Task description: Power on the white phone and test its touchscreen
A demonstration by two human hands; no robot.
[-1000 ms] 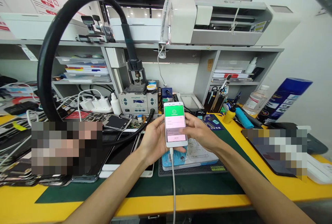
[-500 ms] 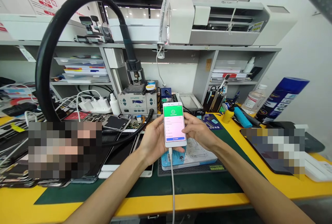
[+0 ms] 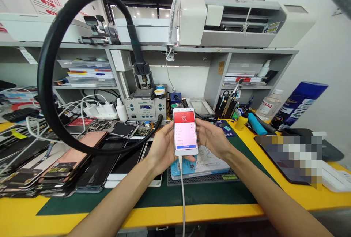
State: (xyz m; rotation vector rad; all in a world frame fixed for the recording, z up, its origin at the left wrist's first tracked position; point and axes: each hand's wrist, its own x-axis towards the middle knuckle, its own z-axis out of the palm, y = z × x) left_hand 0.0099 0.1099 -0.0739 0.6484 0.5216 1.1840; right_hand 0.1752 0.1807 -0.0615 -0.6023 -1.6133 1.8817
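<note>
A white smartphone [image 3: 185, 132] is held upright between both hands over the bench. Its lit screen has a red band with a face icon on top, a list below and a blue bar near the bottom. My left hand [image 3: 161, 148] wraps its left side, with fingertips showing beneath the lower edge. My right hand [image 3: 213, 138] closes on the right edge, its fingers partly hidden behind the phone. A white charging cable [image 3: 182, 189] is plugged into the bottom and hangs down past the bench edge. Under the phone lies a blue and white package [image 3: 203, 164].
Stacked phones [image 3: 63, 167] and a hot-air station [image 3: 145, 108] with a thick black hose [image 3: 45, 83] stand left. To the right are a tool holder [image 3: 227, 105], a clear bottle [image 3: 270, 104], a blue spray can [image 3: 298, 103] and a dark tablet-like panel [image 3: 279, 160].
The phone screen's top band has turned from green to red. My right thumb has moved off the screen to the phone's right edge.
</note>
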